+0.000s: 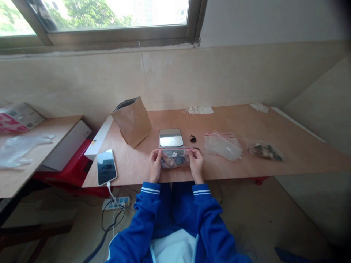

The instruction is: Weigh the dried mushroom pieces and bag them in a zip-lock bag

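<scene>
Phone (106, 167) face-up at the counter (274, 124) edge, cable trailing down. Brown paper bag (132, 121) upright behind, mouth open. Left hand (155, 165) pinched on the left end of a filled zip bag (174, 157), right hand (196, 164) pinched on the right end, top strip pulled taut between them, likely for pressing the seal. Small scale (171, 137) just behind. Stack of empty bags (222, 145), then another filled bag (265, 150), lying further right.
</scene>
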The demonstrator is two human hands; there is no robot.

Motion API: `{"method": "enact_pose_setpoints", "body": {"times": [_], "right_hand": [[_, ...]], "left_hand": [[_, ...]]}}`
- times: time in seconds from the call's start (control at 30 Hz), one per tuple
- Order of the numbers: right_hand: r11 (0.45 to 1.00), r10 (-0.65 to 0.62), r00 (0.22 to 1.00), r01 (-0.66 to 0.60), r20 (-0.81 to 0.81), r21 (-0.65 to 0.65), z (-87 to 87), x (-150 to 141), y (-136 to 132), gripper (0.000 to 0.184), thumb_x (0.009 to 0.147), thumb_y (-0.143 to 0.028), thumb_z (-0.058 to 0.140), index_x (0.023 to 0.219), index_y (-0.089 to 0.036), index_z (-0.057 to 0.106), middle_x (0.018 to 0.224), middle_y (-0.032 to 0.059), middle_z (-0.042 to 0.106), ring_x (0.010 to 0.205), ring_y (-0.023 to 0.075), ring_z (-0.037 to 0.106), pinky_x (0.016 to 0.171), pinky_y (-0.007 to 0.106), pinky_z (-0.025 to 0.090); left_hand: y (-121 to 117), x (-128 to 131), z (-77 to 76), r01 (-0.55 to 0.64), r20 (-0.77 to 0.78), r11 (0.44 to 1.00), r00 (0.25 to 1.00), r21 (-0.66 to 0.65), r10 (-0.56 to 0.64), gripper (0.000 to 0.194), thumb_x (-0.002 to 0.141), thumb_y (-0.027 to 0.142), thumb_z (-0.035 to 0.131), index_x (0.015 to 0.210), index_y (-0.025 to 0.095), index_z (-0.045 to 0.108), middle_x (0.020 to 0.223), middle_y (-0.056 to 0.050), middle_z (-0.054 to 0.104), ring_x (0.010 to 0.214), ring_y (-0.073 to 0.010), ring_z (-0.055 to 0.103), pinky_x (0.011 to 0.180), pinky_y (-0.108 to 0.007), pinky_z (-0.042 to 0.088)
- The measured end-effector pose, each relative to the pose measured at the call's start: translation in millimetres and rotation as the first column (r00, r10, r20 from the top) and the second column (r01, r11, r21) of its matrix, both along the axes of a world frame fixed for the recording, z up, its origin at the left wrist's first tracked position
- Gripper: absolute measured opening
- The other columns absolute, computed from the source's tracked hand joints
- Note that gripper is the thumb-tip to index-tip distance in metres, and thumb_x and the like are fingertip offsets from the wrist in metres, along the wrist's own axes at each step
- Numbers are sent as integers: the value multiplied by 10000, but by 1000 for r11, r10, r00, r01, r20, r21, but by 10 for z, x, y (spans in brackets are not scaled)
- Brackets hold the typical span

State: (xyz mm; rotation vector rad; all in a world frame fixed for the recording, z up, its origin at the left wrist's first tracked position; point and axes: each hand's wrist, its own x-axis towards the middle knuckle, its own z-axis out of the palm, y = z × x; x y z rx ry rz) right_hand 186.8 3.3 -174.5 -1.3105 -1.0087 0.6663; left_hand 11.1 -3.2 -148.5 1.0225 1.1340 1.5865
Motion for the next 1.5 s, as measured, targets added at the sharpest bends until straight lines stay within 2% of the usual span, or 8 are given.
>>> {"method": "enact_pose_setpoints", "body": {"times": [0.17, 0.27, 0.4, 0.57, 0.9, 1.17, 1.33, 1.5], "right_hand": [[999, -24, 999, 24, -40, -21, 26, 19, -11, 485, 786, -632, 606, 858, -153, 643, 858, 114, 724, 830, 242, 680, 788, 371, 540], [1000, -12, 999, 11, -47, -15, 43, 14, -22, 481, 835, -609, 557, 916, -146, 663, 910, 126, 729, 870, 246, 683, 826, 377, 534], [1000, 3, 998, -4, 66, 11, 34, 0, -34, 475, 927, -556, 426, 1030, -154, 655, 979, 127, 723, 928, 238, 677, 870, 381, 519], [997, -76, 978, 77, 196, 4, -30, 11, -30, 469, 936, -539, 399, 1048, -146, 631, 1044, 151, 695, 970, 253, 652, 881, 395, 503], [987, -151, 982, 143, 114, 78, -36, 32, -18, 396, 904, -515, 478, 897, -149, 630, 874, 94, 688, 796, 211, 632, 787, 348, 506], [996, -65, 994, 59, 86, 67, -16, 24, -55, 374, 920, -503, 475, 898, -158, 617, 861, 83, 676, 794, 212, 629, 766, 343, 498], [999, -36, 999, 36, 6, 6, 27, 12, -75, 405, 896, -541, 505, 927, -153, 617, 864, 82, 683, 799, 217, 635, 743, 337, 502], [1000, 8, 1000, -8, -21, 11, 100, -11, -90, 376, 855, -525, 585, 916, -155, 618, 862, 69, 691, 806, 210, 635, 746, 325, 497]], "left_hand": [[-7, 7, 1, 12, 35, 1000, 999, -27, -11, 403, 800, 508, 653, 990, 158, 596, 794, -34, 690, 719, -160, 663, 696, -267, 506], [-8, 3, -2, 10, 52, 999, 999, -35, -8, 386, 798, 498, 659, 976, 161, 596, 798, -34, 698, 726, -160, 671, 707, -269, 509], [3, -2, -17, -1, 75, 999, 997, -50, 4, 371, 812, 490, 644, 976, 162, 592, 785, -35, 703, 741, -162, 678, 722, -271, 507], [17, -18, -67, -13, 77, 998, 997, -66, 18, 373, 814, 492, 641, 959, 149, 621, 796, -44, 702, 785, -168, 670, 741, -271, 500], [18, -23, -99, -19, 6, 999, 1000, -50, 19, 320, 801, 455, 676, 882, 145, 673, 831, -38, 672, 822, -153, 610, 776, -251, 459], [-73, -45, -116, -54, -9, 997, 999, -48, 54, 291, 814, 452, 669, 853, 164, 666, 831, -33, 656, 821, -149, 591, 771, -242, 445], [-59, -5, -85, 0, 34, 998, 999, -69, 2, 336, 791, 483, 683, 862, 155, 655, 811, -28, 647, 771, -144, 581, 732, -239, 448], [-49, -14, -112, 44, 30, 997, 999, -70, -42, 321, 776, 451, 707, 856, 142, 666, 840, -30, 648, 775, -134, 571, 704, -221, 433]]}}
